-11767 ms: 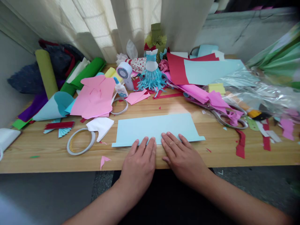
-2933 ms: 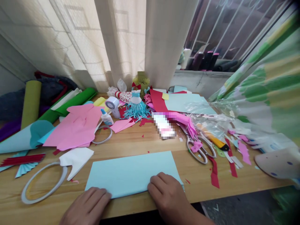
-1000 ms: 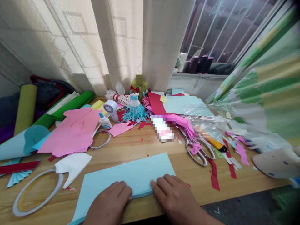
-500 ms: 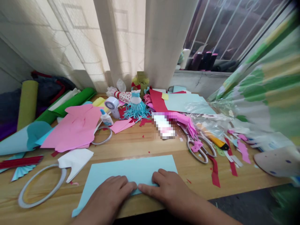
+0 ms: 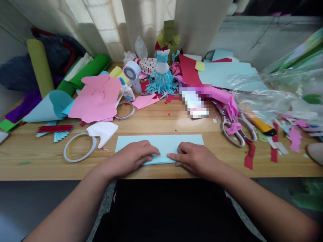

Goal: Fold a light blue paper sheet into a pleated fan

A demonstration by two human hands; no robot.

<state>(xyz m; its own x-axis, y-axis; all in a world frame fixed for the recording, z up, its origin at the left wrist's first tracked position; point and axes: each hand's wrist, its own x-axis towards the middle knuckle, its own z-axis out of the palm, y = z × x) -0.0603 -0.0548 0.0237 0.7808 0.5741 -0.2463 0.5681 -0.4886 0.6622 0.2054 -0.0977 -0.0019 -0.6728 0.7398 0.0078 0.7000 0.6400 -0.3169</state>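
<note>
A light blue sheet of paper (image 5: 161,139) lies lengthwise near the table's front edge. Along its near side runs a folded edge, partly covered by my fingers. My left hand (image 5: 136,155) is on the left half of that fold, its fingers bent close together against the paper. On the right half, my right hand (image 5: 193,156) presses with its index finger stretched inward and the other fingers curled. A small gap separates the two hands' fingertips. Both thumbs are hard to make out.
Left of the paper are a tape roll (image 5: 66,153), white paper (image 5: 107,132) and pink sheets (image 5: 97,97). Behind stand a glue bottle (image 5: 128,92), a handheld fan (image 5: 133,75) and a fringed blue paper dress (image 5: 163,72). Scissors (image 5: 241,137) and a utility knife (image 5: 263,125) lie right.
My view has tilted down, showing my forearms and lap. The fingertips, nearly touching before, are now slightly apart along the fold. Both hands stay on the blue paper.
</note>
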